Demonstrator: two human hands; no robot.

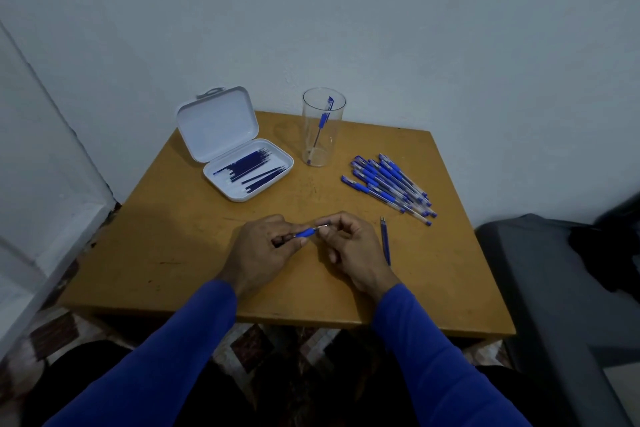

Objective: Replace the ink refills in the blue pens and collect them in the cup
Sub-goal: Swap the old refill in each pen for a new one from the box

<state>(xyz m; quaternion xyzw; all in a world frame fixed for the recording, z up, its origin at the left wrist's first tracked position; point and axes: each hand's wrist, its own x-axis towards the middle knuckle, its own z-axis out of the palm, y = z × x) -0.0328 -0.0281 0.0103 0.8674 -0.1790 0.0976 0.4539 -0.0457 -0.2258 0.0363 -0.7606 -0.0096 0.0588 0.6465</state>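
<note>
held pen (305, 232): blue grip section showing between both hands, clear barrel end mostly hidden in the left fist, metal tip end toward the right; held low over the table's near middle
left hand (266, 250): fingers curled round the pen's barrel, thumb on top near the blue grip
right hand (349, 250): thumb and forefinger pinch the silvery tip end, other fingers loosely curled under
loose refill (385, 241): thin dark-blue stick with a metal tip at the far end, lying on the table just right of the right hand
pen pile (389, 184): heap of blue-capped pens with clear barrels and blue grips, on the table's right side, fanned diagonally
cup (322, 126): clear tall plastic, upright at the table's back middle; one blue pen inside, leaning
refill case (235, 146): white hinged box, lid open and standing up, back left; dark-blue refills lie in the tray
table (173, 253): tan wood, scuffed, against a pale wall
sleeves (194, 340): blue, both arms
</note>
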